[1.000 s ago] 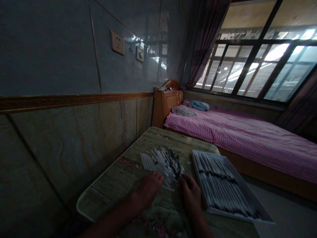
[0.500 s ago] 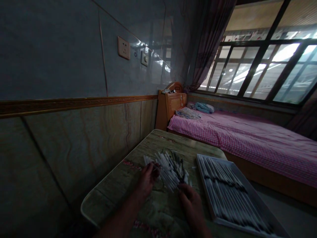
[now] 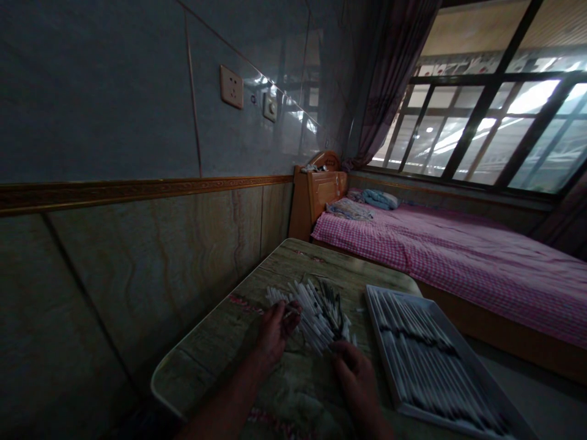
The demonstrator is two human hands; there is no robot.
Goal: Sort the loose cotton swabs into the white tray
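A loose pile of slim whitish tubes (image 3: 312, 315) lies on the table, with thin dark pieces (image 3: 331, 299) heaped along its right side. At the pile's left edge my left hand (image 3: 275, 330) is closed, its fingertips pinching a slim pale tube (image 3: 291, 310). My right hand (image 3: 355, 370) is at the near right edge of the pile, thumb and fingers pressed together; what they hold, if anything, is too dark to make out. To the right of this hand, a shallow white tray (image 3: 387, 373) holds rows of slim white sticks with dark ends, resembling pens.
The green marble-patterned table (image 3: 206, 348) has rounded corners and stands along a tiled wall (image 3: 206, 232). Behind it is a bed (image 3: 440, 238) with a pink checked cover and a wooden headboard (image 3: 321, 189). A window (image 3: 468, 134) is at the right.
My left hand has turned slightly, and the pale tube in its fingertips shows more clearly. My right hand has hardly moved. The pile and the tray look the same.
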